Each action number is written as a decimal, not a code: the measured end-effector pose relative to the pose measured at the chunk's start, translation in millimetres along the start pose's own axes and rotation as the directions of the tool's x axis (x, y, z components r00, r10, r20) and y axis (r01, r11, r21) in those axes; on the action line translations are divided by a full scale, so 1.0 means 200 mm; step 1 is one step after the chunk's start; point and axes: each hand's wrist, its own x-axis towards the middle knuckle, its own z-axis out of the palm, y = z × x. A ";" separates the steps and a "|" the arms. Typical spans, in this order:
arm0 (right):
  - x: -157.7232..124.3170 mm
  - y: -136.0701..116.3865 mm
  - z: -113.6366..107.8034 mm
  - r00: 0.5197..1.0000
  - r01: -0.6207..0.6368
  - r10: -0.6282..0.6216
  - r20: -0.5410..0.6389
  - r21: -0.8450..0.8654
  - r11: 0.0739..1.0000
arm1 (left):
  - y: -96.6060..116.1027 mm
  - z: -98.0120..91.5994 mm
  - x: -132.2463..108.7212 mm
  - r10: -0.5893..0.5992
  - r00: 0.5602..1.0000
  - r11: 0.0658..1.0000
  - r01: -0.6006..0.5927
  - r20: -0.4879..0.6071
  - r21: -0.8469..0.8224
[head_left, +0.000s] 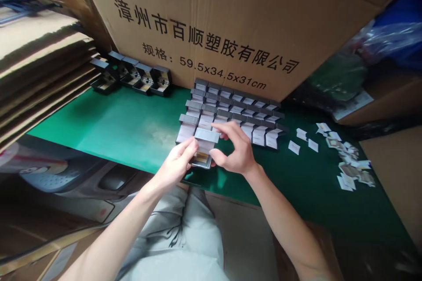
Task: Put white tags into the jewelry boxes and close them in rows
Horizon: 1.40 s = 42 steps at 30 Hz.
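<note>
Near the front edge of the green table, my hands hold a small black box (201,160) with its lid (207,135) raised. Something yellowish shows in its base, below a pale panel. My left hand (180,158) grips the box's left side, thumb on top. My right hand (235,147) curves around the right side, thumb at the base's edge and index finger by the lid's top corner. Just behind stand rows of similar open boxes (231,116), many with white cards in them. The right palm hides part of these rows.
A large cardboard carton (204,22) rises behind the table (132,127). Several open black boxes (145,77) stand at the back left, beside stacked cardboard sheets (42,61). Loose white cards (294,147) and a pile of small papers (351,162) lie on the right.
</note>
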 end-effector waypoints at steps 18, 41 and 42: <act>-0.54 0.65 -0.87 0.737 -0.623 0.595 -0.321 -0.665 0.413 | 0.03 0.02 0.04 -0.084 0.995 0.944 0.099 0.061 -0.313; 0.12 -0.12 -0.41 0.920 -0.378 0.343 0.191 0.201 0.904 | 0.06 0.02 0.00 -0.133 0.991 0.971 0.135 0.022 -0.197; 0.16 -0.13 -0.33 0.934 -0.315 0.262 0.242 0.212 0.925 | 0.06 0.02 0.00 -0.125 0.991 0.972 0.130 0.038 -0.198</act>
